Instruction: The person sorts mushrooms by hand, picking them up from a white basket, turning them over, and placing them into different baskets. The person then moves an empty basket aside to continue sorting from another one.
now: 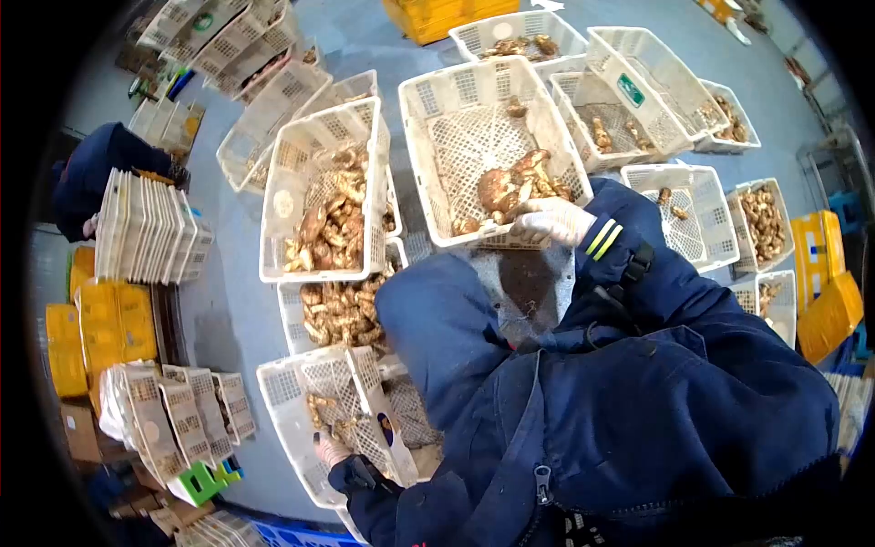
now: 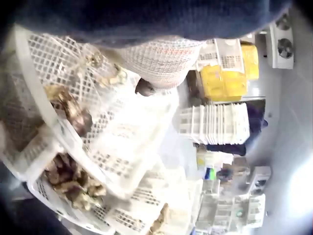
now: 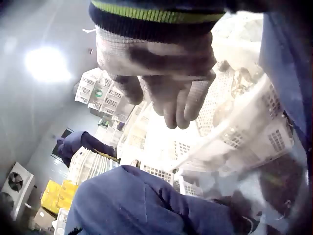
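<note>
My right hand (image 1: 554,221), in a pale knit glove, is over the near edge of the large white crate (image 1: 421,146). Beside its fingers lie brown mushrooms (image 1: 499,191), some with broad caps. In the right wrist view its fingers (image 3: 183,105) hang down, fairly straight, holding nothing. My gloved left hand (image 1: 333,448) reaches into the lower-left white crate (image 1: 283,387), close to a few slim mushrooms (image 1: 319,408). A small dark brown tip (image 2: 144,88) shows at that hand's end in the left wrist view; I cannot tell whether it is held.
Mushrooms fill the crate (image 1: 271,205) left of centre and another crate (image 1: 292,319) below it. More white crates stand at the right and back. Stacked crates (image 1: 150,228), yellow boxes (image 1: 114,319) and a person in dark clothes (image 1: 105,169) are at the left.
</note>
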The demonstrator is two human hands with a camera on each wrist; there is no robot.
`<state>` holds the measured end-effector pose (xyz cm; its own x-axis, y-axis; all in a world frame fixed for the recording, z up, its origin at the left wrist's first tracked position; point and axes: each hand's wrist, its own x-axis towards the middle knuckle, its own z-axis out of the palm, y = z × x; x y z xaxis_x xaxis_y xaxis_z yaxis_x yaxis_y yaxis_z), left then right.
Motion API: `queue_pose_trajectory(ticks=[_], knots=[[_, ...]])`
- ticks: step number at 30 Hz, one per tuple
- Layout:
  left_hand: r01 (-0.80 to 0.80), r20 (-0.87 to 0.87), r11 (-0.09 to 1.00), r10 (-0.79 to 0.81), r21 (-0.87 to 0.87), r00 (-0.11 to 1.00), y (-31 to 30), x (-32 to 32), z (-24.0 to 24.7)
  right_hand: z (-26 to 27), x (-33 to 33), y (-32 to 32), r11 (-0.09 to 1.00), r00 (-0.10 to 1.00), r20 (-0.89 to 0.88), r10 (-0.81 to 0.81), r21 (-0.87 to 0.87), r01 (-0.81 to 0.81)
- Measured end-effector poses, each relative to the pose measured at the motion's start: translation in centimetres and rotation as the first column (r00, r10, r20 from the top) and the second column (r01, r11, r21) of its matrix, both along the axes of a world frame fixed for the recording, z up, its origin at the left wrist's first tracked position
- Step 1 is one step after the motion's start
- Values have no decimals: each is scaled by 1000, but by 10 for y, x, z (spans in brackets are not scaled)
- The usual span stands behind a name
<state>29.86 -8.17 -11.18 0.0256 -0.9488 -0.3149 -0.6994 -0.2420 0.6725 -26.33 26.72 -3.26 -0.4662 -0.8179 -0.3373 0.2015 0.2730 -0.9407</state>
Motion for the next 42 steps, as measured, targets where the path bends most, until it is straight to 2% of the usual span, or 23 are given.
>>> queue_pose_trajectory(ticks=[1, 3, 5, 6, 8, 9, 10, 11, 12, 15, 17, 19, 22, 23, 24, 32, 33, 35, 38, 39, 40, 41, 42], knots=[[-306, -404, 948, 316, 92, 859, 4, -36, 29, 5, -3, 1, 962, 879, -439, 188, 265, -73], [-105, -483, 994, 95, 7, 871, 1, -89, 77, -15, 5, 6, 995, 999, -34, 21, 101, -17], [20, -536, 992, -84, -124, 840, 1, -144, 113, -17, 5, 11, 997, 994, -92, 54, 58, -49], [252, -414, 924, -358, -289, 837, -5, -162, 121, -26, 3, 11, 999, 999, 12, 36, 22, -37], [529, -216, 686, -690, -499, 690, 8, -219, 151, -42, -15, 8, 994, 929, -356, 107, 64, -90], [578, -169, 581, -774, -573, 610, 34, -264, 177, -61, -27, 7, 992, 812, -579, 71, -44, -118], [634, -51, 439, -845, -637, 533, 43, -298, 189, 2, -35, 5, 951, 808, -554, 197, 307, -21], [669, -4, 361, -881, -650, 472, 48, -328, 190, 14, -50, 5, 974, 950, -307, 53, 227, 19], [696, 42, 281, -912, -660, 408, 53, -358, 191, 10, -73, 0, 975, 872, -490, -3, 191, 111], [709, -582, 614, -733, -347, 351, 87, -444, 176, -1, -150, -22, 905, 697, -716, -38, 271, 328], [762, -241, 298, -952, -575, 190, 107, -481, 151, -27, -200, -39, 829, 577, -805, 136, 411, 379], [840, -563, 514, -752, -176, 342, 131, -514, 147, -57, -237, -55, 792, 490, -844, 219, 447, 415], [894, -594, 438, -745, -93, 303, 124, -530, 110, -72, -263, -89, 634, 495, -754, 431, 644, 429], [837, -752, 541, -517, 84, 410, 123, -531, 92, -87, -270, -96, 604, 425, -751, 505, 659, 448], [830, -746, 552, -518, 82, 418, 116, -532, 80, -101, -281, -109, 593, 520, -732, 439, 672, 445], [804, -693, 573, -516, 158, 504, 91, -537, 76, -171, -311, -152, 409, 481, -622, 618, 777, 479], [817, -686, 561, -542, 135, 486, 90, -536, 76, -173, -311, -148, 496, 362, -716, 597, 684, 535], [824, -679, 548, -551, 145, 486, 88, -535, 76, -167, -322, -142, 497, 444, -661, 605, 749, 437], [802, -727, 571, -473, 177, 497, 90, -534, 78, -146, -322, -139, 617, 818, -519, 250, 736, 278], [796, -749, 579, -445, 177, 491, 92, -534, 76, -133, -313, -138, 658, 634, -650, 419, 698, 281], [771, -792, 611, -376, 178, 481, 95, -535, 74, -128, -304, -124, 899, 916, -389, 99, 430, 85], [786, -703, 604, -502, 132, 504, 94, -534, 77, -123, -293, -110, 998, 995, 73, -66, 25, 65], [778, -663, 628, -588, -13, 464, 97, -534, 74, -111, -277, -106, 991, 936, 342, -81, -69, 111]])
